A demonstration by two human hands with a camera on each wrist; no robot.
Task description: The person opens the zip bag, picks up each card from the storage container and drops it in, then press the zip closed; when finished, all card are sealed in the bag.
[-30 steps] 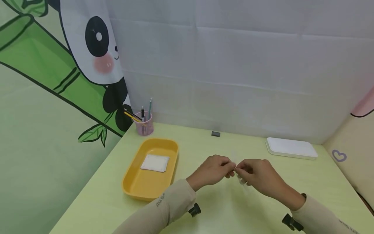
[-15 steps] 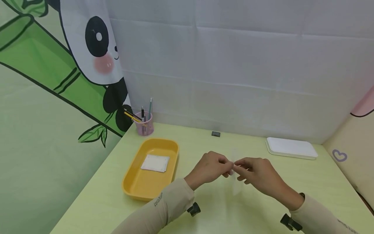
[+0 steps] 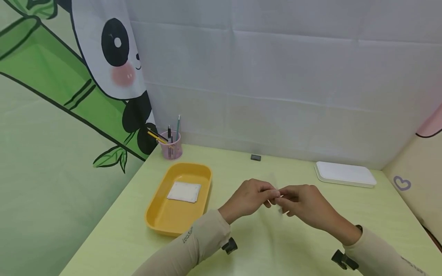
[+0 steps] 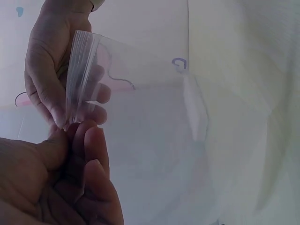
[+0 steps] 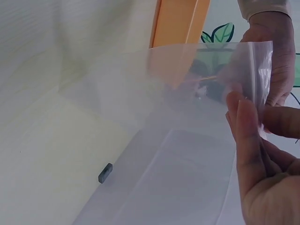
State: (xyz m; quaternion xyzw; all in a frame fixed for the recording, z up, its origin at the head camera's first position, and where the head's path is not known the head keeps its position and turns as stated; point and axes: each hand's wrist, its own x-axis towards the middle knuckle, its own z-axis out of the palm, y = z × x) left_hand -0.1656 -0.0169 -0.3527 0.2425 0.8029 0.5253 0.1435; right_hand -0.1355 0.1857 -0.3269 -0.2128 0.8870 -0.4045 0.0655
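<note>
Clear zip bag (image 5: 187,117), prob v. light, limp & slippery: left hand (image 3: 250,199) & right hand (image 3: 304,203) both pinch its ribbed zip edge, best grip there.

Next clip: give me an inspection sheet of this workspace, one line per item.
Surface: pale green table, matte, no spills seen.
Job's things: clear zip bag, held in the air between both hands at its ribbed strip.
Clutter: yellow tray with a white pad in it; pink pen cup; white lidded box; small dark block by the wall.
Grippers: left hand pinches the bag's strip; right hand pinches it beside the left.
Cables: nothing seen.
Surroundings: white sheet wall behind; panda and bamboo curtain at left.
</note>
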